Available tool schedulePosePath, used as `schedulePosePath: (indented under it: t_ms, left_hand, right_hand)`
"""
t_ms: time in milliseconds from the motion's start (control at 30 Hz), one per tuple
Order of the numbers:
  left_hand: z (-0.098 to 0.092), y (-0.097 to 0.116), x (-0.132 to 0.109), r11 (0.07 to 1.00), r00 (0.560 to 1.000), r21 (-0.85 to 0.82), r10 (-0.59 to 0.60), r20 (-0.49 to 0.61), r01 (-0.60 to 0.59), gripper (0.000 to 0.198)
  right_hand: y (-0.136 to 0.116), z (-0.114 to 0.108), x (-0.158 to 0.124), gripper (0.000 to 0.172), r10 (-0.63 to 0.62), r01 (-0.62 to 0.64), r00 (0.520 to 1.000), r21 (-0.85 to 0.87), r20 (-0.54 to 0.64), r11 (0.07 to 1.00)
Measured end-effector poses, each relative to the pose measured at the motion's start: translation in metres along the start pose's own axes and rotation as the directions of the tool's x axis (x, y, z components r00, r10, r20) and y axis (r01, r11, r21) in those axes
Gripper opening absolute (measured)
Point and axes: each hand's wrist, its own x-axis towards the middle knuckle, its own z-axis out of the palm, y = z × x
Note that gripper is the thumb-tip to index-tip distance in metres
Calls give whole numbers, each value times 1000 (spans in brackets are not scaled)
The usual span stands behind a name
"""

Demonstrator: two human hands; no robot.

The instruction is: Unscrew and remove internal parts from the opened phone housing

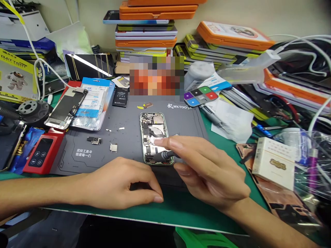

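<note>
An opened phone point(158, 129) with bare internals lies on the grey work mat point(69, 148). Above its lower half, my right hand point(209, 168) grips a dark grey screwdriver point(167, 155) whose thin end points left over the phone; fingers hide most of the tool. My left hand point(121, 186) rests at the mat's front edge, left of the phone. Its index finger and thumb curl together, and nothing shows between them. Left of the phone lie a small camera module point(94, 140), a silver metal part point(113, 147) and tiny white pieces point(121, 128).
A black battery point(120, 97) lies behind the phone. On the left are a detached screen point(66, 108) and a red device point(41, 151). Another screwdriver point(213, 117) and a white box point(275, 163) lie right. Stacked orange cases point(157, 13) stand behind; one area is pixelated.
</note>
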Motion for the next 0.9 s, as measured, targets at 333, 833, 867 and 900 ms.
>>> schedulePosePath:
  t_ms: [333,833,867,900]
  left_hand:
    - [0,0,0,1000,1000,-5,5,6,-5,13]
    - [1,-1,1,999,1000,34,16,-7,-15,10]
    - [1,-1,1,999,1000,37,15,-7,-15,9]
    - [1,-1,1,999,1000,42,15,-7,-15,9]
  right_hand:
    - [-3,-3,3,63,18,-17,1000,-42,10,999]
    - [-7,-7,10,53,-24,26,999,-63,26,998]
    - [-7,-7,11,53,-27,29,999,-69,28,997]
    - [-8,-7,11,53,-29,31,999,-70,30,997]
